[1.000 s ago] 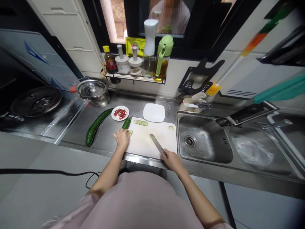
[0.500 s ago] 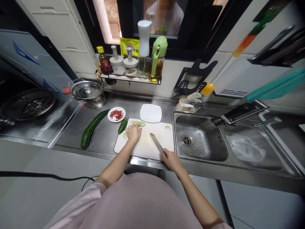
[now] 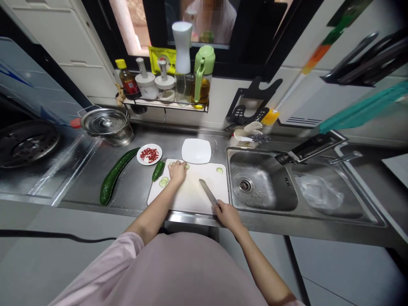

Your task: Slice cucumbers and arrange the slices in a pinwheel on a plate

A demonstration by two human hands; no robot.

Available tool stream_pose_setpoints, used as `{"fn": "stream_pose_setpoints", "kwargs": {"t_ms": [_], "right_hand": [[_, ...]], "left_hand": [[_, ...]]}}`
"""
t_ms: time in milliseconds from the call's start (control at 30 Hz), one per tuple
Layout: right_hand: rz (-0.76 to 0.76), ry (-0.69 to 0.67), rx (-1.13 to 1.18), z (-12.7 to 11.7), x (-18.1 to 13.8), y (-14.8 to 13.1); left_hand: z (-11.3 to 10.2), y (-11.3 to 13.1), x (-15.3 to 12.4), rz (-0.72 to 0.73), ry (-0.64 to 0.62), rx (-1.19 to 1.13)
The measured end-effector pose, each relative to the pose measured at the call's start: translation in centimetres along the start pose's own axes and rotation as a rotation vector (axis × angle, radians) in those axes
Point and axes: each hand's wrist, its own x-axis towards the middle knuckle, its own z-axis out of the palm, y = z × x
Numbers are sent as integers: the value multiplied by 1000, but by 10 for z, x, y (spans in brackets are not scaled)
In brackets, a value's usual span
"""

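Note:
My left hand (image 3: pixel 177 171) rests closed over the row of cucumber slices at the far edge of the white cutting board (image 3: pixel 194 193); what it grips is hidden. My right hand (image 3: pixel 227 214) is wrapped round the handle of a knife (image 3: pixel 208 192), whose blade lies flat over the board. A cut cucumber piece (image 3: pixel 158 170) lies at the board's left edge with two loose slices (image 3: pixel 163 182) beside it. One slice (image 3: pixel 219 170) sits alone near the board's far right corner.
A whole cucumber (image 3: pixel 114 174) lies on the steel counter at left. A small plate of red chilli bits (image 3: pixel 149 154) and an empty white plate (image 3: pixel 196 150) stand behind the board. A sink (image 3: pixel 261 187) is at right, a lidded pot (image 3: pixel 106 124) at back left.
My left hand moved from the cut cucumber piece at the board's left edge to the row of slices at the far edge. The knife hand barely moved.

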Motion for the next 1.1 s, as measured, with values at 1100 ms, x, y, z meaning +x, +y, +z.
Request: {"fn": "stream_pose_setpoints", "kwargs": {"t_ms": [1100], "right_hand": [[-76,-26,-50,-12,2,-23]], "left_hand": [[-3,-12,-71,-97,-37,-148]]}}
